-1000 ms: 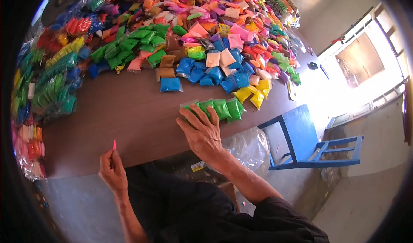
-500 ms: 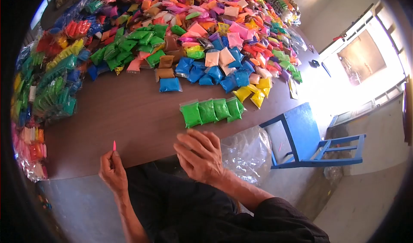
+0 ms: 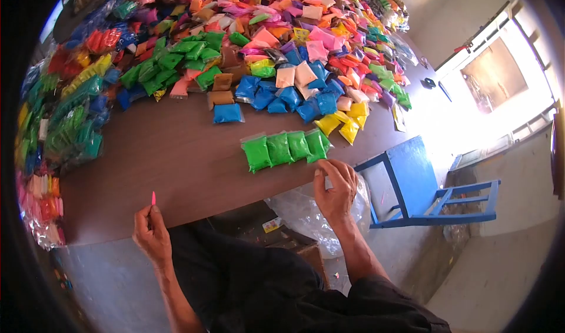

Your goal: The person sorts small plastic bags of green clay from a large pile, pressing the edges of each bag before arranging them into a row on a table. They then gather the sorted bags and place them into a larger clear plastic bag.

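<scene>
Green packets [image 3: 282, 148]: four lay in a neat row on the table [image 3: 176, 162], just beyond your right hand [image 3: 334, 187].
Right hand: fingers curled at the table edge, gripping nothing.
Left hand [image 3: 150, 233]: pinched a small pink strip [image 3: 153, 198].
Left to do: the heap of coloured packets [image 3: 282, 44] looked unsorted.

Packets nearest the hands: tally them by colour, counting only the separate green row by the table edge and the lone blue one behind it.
Green packets in the row: 4
Blue packet lying alone behind them: 1
Total: 5
The right hand is just beside the row's right end.
</scene>
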Demonstrator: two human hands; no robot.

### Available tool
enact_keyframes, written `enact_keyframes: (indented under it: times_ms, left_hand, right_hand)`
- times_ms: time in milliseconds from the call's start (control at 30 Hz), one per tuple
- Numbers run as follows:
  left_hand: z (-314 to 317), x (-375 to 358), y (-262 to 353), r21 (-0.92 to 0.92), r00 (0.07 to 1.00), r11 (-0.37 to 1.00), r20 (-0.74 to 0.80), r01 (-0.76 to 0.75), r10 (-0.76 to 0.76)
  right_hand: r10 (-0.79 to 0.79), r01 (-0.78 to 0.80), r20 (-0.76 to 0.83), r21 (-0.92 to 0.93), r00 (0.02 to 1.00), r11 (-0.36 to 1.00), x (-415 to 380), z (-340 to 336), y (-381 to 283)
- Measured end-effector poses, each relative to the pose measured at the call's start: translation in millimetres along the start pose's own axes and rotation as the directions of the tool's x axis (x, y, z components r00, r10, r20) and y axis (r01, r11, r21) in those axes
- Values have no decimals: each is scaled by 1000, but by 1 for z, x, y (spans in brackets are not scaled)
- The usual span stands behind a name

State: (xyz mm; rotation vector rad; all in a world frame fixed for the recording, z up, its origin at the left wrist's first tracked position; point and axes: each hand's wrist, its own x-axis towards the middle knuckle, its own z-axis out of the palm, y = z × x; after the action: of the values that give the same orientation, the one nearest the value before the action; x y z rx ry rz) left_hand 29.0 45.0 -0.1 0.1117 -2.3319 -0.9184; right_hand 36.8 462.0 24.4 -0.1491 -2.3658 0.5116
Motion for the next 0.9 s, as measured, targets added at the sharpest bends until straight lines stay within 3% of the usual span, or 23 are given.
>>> enact_keyframes:
  times_ms: [567,767,900]
  left_hand:
    - [0,1,1,37,1000,999,10,4,-5]
    - [-1,1,2,14,998,999,38,43,-43]
    - [3,3,2,0,999,1000,-27,-31,31]
  right_hand:
    - [-72,68,74,61,995,996,-3,12,-24]
    - [-163,137,126,191,978,972,-2,7,-47]
    - [-130,97,138,222,982,970,-2,18,-58]
